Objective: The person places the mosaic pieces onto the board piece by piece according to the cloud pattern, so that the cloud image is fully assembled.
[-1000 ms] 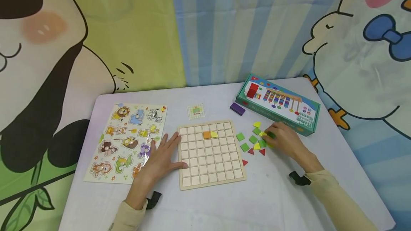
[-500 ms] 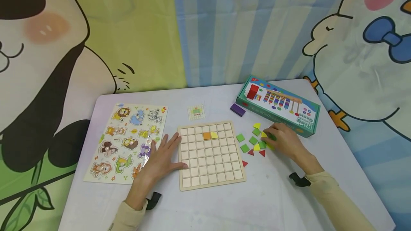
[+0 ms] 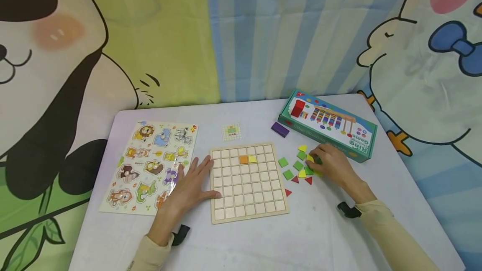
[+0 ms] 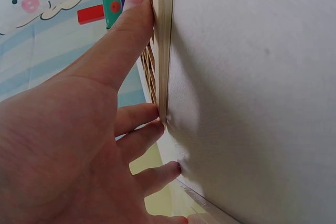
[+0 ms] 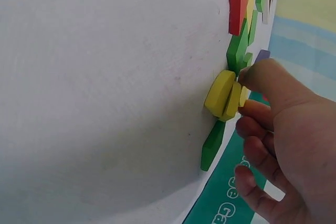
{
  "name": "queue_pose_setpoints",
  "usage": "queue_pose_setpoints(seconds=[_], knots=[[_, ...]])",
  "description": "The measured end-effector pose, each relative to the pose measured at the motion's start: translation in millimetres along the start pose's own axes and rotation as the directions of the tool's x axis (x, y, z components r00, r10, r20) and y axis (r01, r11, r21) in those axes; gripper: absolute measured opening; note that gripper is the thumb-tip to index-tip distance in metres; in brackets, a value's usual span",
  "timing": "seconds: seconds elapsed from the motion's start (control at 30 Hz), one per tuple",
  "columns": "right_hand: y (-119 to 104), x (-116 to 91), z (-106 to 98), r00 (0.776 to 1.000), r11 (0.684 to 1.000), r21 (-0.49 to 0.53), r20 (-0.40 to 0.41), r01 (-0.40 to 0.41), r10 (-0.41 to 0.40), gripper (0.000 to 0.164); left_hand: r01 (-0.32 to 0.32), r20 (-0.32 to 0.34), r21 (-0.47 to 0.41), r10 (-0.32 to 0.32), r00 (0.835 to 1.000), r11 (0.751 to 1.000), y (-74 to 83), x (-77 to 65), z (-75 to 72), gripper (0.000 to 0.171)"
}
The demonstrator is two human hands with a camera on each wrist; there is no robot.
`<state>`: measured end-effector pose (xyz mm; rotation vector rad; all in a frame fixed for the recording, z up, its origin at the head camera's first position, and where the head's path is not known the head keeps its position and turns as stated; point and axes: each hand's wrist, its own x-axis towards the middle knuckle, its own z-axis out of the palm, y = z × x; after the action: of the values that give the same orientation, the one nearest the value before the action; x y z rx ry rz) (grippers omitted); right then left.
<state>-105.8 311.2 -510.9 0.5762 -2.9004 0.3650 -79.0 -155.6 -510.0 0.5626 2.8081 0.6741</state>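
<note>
My left hand (image 3: 190,188) lies spread, its thumb and fingertips touching the left edge of a wooden grid board (image 3: 246,199). On that board sit an orange square (image 3: 244,159) and, beside it, a yellow piece (image 3: 252,159). My right hand (image 3: 335,165) is over the loose tiles to the right of the board, pinching a yellow tile (image 5: 243,96) between thumb and index finger. Two thicker-looking yellow tiles (image 5: 220,94) lie just beside those fingertips in the right wrist view. Green squares (image 3: 298,165), yellow pieces and red triangles (image 3: 295,179) lie around.
A sheet of animal pictures (image 3: 148,166) lies left, partly under my left forearm. Behind the board is a small pattern card (image 3: 231,131). A purple block (image 3: 280,129) and a green toy box (image 3: 327,125) stand at the back right.
The yellow tile at my right fingertips has tipped up from flat between thumb and finger. My left hand and the board stay in place; the head view has shifted slightly.
</note>
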Motion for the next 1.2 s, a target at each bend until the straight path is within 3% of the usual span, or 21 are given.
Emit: queue_pose_setpoints(seconds=[0.23, 0.6, 0.9, 1.2], knots=[[-13.2, 13.9, -5.8, 0.990, 0.992, 0.033, -0.086, 0.118, -0.115, 0.033, 0.004, -0.003, -0.001, -0.004, 1.000, 1.000, -0.3, 0.2, 0.1, 0.110], [-74.7, 54.2, 9.9, 0.956, 0.946, 0.136, -0.061, 0.294, -0.288, 0.027, 0.009, 0.006, -0.017, -0.009, 1.000, 1.000, -0.7, 0.5, -0.1, 0.110], [-101.3, 61.3, 25.3, 0.945, 0.935, 0.168, 0.043, 0.312, -0.323, 0.025, 0.006, 0.004, -0.005, -0.006, 1.000, 1.000, 1.1, 1.0, -0.3, 0.110], [-103.8, 62.0, 31.9, 0.929, 0.911, 0.196, 0.009, 0.362, -0.370, 0.025, 0.011, -0.002, 0.006, -0.011, 1.000, 1.000, 1.7, 0.9, -1.0, 0.110]])
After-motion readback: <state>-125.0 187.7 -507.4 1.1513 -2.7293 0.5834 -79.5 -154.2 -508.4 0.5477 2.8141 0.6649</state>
